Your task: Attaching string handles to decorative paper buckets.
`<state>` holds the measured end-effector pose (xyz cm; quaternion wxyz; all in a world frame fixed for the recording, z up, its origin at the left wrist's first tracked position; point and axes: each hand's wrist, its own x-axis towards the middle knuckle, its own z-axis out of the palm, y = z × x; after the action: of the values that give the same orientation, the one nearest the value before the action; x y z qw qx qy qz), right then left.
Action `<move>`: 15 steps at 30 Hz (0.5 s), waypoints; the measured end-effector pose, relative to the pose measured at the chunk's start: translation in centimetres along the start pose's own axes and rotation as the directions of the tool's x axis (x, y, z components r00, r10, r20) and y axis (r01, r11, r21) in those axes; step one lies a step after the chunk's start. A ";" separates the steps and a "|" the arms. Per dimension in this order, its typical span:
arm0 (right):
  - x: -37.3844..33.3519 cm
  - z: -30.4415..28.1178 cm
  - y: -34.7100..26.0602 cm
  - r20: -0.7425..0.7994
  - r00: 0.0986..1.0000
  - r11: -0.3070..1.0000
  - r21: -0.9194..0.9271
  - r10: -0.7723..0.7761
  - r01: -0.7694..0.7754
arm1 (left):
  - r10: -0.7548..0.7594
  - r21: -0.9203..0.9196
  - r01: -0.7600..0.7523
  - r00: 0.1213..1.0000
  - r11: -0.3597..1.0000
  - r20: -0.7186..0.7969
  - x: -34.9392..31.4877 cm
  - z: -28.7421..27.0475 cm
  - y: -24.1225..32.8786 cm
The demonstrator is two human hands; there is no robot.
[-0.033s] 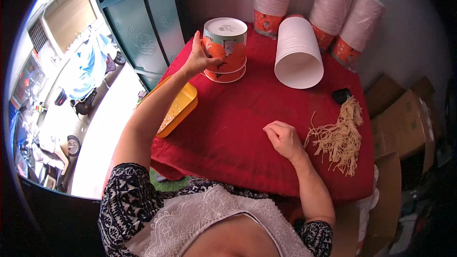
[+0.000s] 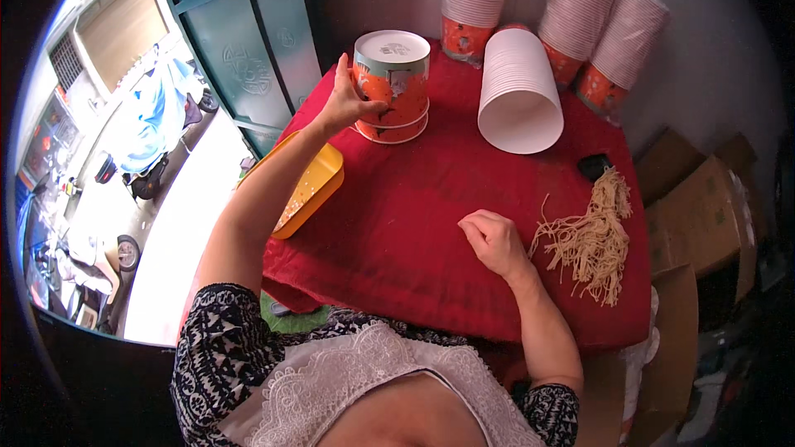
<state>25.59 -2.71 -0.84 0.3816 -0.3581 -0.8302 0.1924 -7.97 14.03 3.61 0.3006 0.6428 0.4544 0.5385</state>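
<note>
An orange printed paper bucket (image 2: 393, 87) stands upside down at the back left of the red-covered table, its white base up. Two white rims show low on it, so at least two seem nested. My left hand (image 2: 345, 106) lies around its left side, thumb across the front and fingers stretched up along the side. My right hand (image 2: 494, 242) is closed, thumb against the fingers, over the table's middle right; anything in it is hidden. Beside it lies a bundle of cream strings (image 2: 598, 244) with a black piece (image 2: 594, 167) at its top end.
A stack of white-rimmed paper buckets (image 2: 520, 99) lies on its side, open end toward me. Plastic-wrapped stacks (image 2: 476, 0) lean against the wall behind. A yellow tray (image 2: 319, 186) sits under my left forearm. Cardboard boxes (image 2: 700, 207) stand right; a green metal door (image 2: 240, 33) stands left.
</note>
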 end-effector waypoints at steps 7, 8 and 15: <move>0.0 0.0 0.2 0.014 1.000 1.000 0.006 -0.017 0.017 | 0.086 0.045 -0.087 0.996 0.995 0.018 0.4 -0.5 -2.1; 0.0 0.0 0.2 0.014 1.000 1.000 0.008 -0.016 0.016 | 0.086 0.046 -0.087 0.996 0.995 0.016 0.4 -0.7 -2.4; 0.0 -0.1 0.4 0.021 1.000 1.000 0.007 -0.003 0.003 | 0.174 0.074 -0.177 0.984 0.981 0.040 0.7 -0.7 -2.1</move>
<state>25.78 -2.43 -1.01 0.3744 -0.3537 -0.8339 0.1983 -9.16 15.44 2.21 0.2342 0.7003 0.4114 0.5342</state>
